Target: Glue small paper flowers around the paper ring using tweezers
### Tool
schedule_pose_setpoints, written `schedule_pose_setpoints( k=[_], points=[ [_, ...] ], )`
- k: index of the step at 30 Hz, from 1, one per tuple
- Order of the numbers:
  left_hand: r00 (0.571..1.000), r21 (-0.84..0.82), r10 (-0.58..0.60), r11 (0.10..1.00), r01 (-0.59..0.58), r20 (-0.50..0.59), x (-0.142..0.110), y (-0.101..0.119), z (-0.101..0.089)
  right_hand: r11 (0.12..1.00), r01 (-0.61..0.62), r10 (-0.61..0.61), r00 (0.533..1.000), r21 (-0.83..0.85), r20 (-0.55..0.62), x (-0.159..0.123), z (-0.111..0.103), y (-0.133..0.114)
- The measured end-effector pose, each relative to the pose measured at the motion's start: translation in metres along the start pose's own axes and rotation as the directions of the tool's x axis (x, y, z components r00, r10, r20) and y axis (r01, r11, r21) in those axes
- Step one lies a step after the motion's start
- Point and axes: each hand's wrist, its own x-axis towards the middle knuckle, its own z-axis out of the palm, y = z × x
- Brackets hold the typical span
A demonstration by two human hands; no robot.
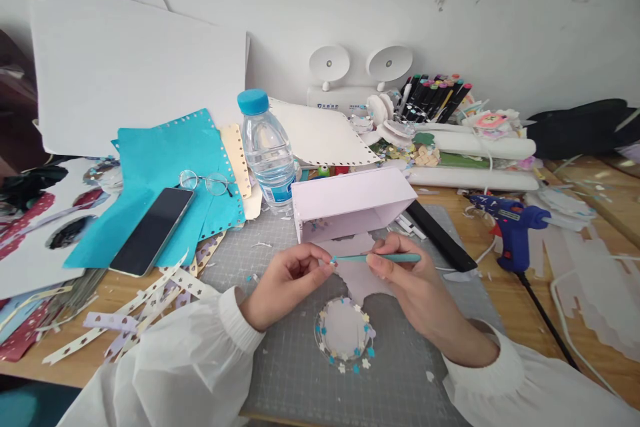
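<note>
My right hand [410, 287] is closed round a slim teal pen-like tool [405, 257], its thin tip pointing left. At that tip, my left hand [295, 273] pinches a tiny paper flower [333, 260], white and blue as far as I can make out. Below both hands, a round pale disc [345, 330] lies on the grey cutting mat [290, 380]. Thin wire loops with small blue, cream and lilac paper flowers surround the disc. Beneath my right hand is a cut piece of pale lilac paper [357, 273]. An open-fronted lilac box [355, 190] stands just beyond.
A water bottle [270, 153] stands left of the box. Glasses [206, 183] and a phone [153, 232] lie on blue punched paper [170, 147]. To the right are a blue glue gun [515, 227] with its cord and a black bar [440, 237]. Punched paper strips [150, 307] litter the left.
</note>
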Motion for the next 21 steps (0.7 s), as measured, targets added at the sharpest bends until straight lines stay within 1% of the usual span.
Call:
schedule_pose_setpoints(
  k=[5,10,15,18,21],
  points=[
    [1.000,0.030,-0.008,1.000,0.008,-0.019,0.0002,0.0026,0.0008,0.999,-0.029,0.028,1.000,0.042,0.005,-0.0005,-0.0003,-0.0027],
    [1.000,0.093,-0.009,0.996,0.011,-0.019,-0.0003,0.0024,-0.0006,0.992,-0.039,0.043,0.999,0.119,-0.034,0.0021,-0.0028,-0.0041],
    [0.997,0.187,0.003,0.982,0.011,-0.076,0.0013,-0.0043,-0.0028,0.990,-0.035,0.043,0.997,0.136,-0.057,0.0055,-0.0044,-0.0037],
    [0.994,0.256,0.027,0.967,0.002,-0.110,0.0025,-0.0051,-0.0034,0.992,-0.019,0.026,0.998,0.121,-0.060,0.0065,-0.0055,-0.0034],
    [0.981,0.329,0.104,0.943,-0.046,-0.162,0.0031,-0.0046,-0.0032,0.995,-0.005,0.010,0.998,0.098,-0.057,0.0071,-0.0063,-0.0030]
  ],
)
